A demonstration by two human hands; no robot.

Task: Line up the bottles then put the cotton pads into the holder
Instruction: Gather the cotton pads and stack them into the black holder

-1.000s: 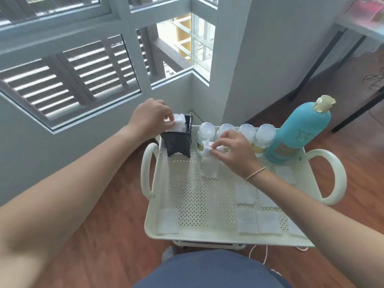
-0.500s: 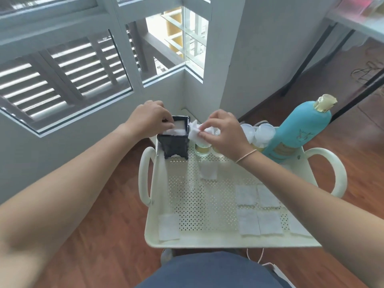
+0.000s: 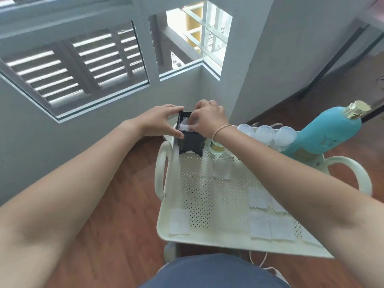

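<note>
A cream perforated cart tray [image 3: 166, 229] with two loop handles serves as the worktop. One black footed holder [image 3: 190, 141] is set at its far left corner. The holder is gripped at its left side by the left hand [image 3: 160, 121], thumb at the near wall and fingers curled over the far rim. A white cotton pad [image 3: 185, 124] is pinched in the closed fingers of the right hand [image 3: 209, 119] and is held in the mouth of the holder.

Along the far edge a row of small bottles is seen: three clear domed caps [image 3: 266, 133] are visible, and a fourth bottle with yellowish liquid [image 3: 217, 147] shows beneath the right wrist; the count is probably four, the arm hiding part of the row. One tall turquoise bottle [image 3: 324, 134] with a gold cap [image 3: 356, 110] stands at the right end of the row, touching the last small bottle. Its printed mark is too blurred to be read.

Loose cotton pads [image 3: 281, 228] are laid flat on the tray: one near the front left corner, one mid-tray, and at least five grouped at the front right, partly covered by the right forearm.
</note>
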